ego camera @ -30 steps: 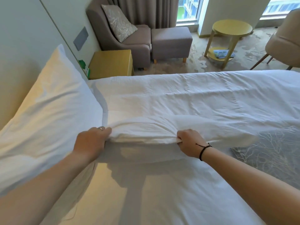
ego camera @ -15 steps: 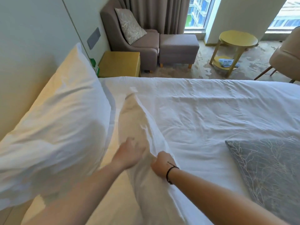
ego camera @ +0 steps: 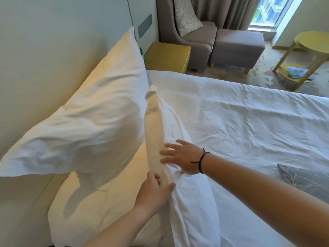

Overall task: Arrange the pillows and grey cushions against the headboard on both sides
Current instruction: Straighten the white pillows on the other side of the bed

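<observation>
1. One white pillow (ego camera: 85, 125) leans on the headboard (ego camera: 44, 56), so that spot looks done.
2. A second pillow (ego camera: 179, 175) stands on its edge on the bed (ego camera: 249, 122), just beside the first, so it can tip back.
3. The left hand (ego camera: 154, 190) curls loosely on the near edge to keep it up.
4. The right hand (ego camera: 181, 155) is flat and open, fingers spread, pushing its side toward the headboard.
5. A grey cushion (ego camera: 306, 179) lies flat, well apart, waiting its turn.
</observation>
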